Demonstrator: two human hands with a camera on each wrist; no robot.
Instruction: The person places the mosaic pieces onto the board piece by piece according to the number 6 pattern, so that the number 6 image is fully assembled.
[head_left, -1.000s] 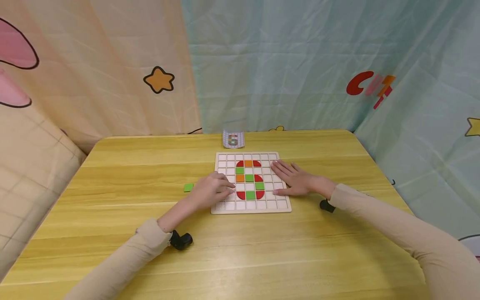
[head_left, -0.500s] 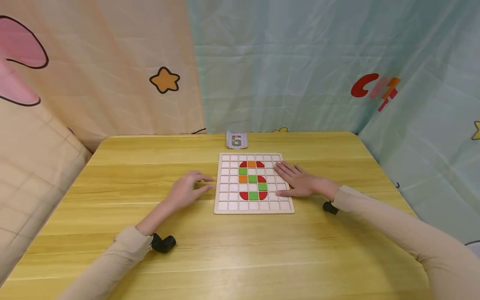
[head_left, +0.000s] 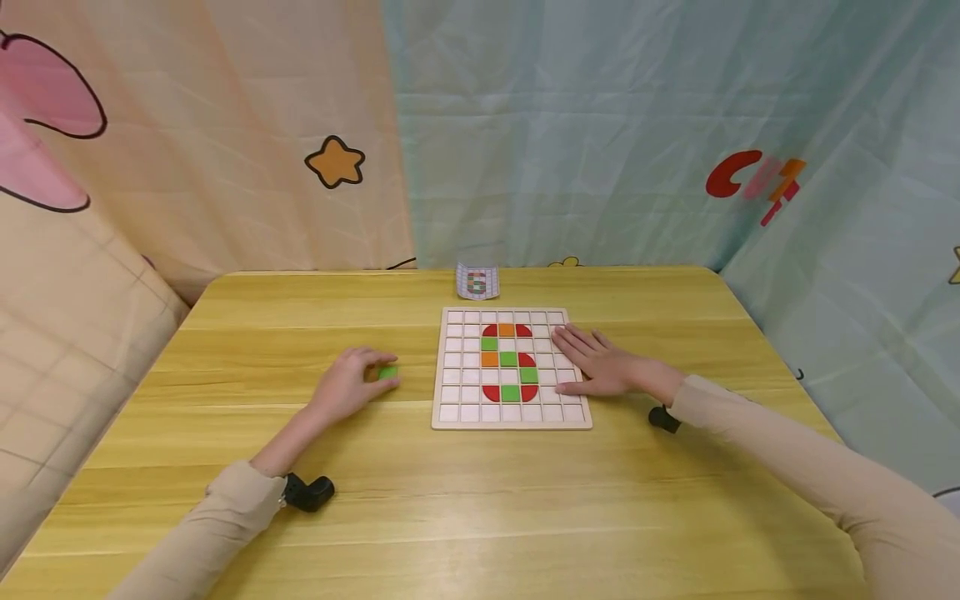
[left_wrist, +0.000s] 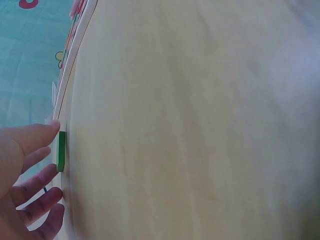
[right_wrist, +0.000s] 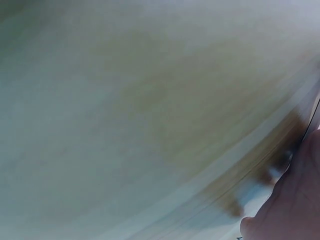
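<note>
A green square tile point(head_left: 387, 372) lies on the table left of the board. My left hand point(head_left: 349, 385) is around it, thumb on the near side and fingers on the far side. In the left wrist view the tile point(left_wrist: 61, 151) stands between thumb and fingers, with a small gap at the thumb of the left hand point(left_wrist: 25, 175). The white grid board point(head_left: 457, 412) carries red, orange and green tiles forming a curved figure. Spread flat, my right hand point(head_left: 603, 367) rests on the board's right edge. The right wrist view shows only part of this hand point(right_wrist: 290, 205).
A small paper card point(head_left: 477, 282) with a coloured grid pattern stands behind the board near the back edge of the wooden table point(head_left: 480, 508). Printed curtains point(head_left: 615, 142) hang behind and beside the table. Both wrists wear black cameras point(head_left: 309, 493).
My left hand has moved left, off the board, to the green tile on the table. My right hand stays on the board's edge. The head view has shifted slightly.
</note>
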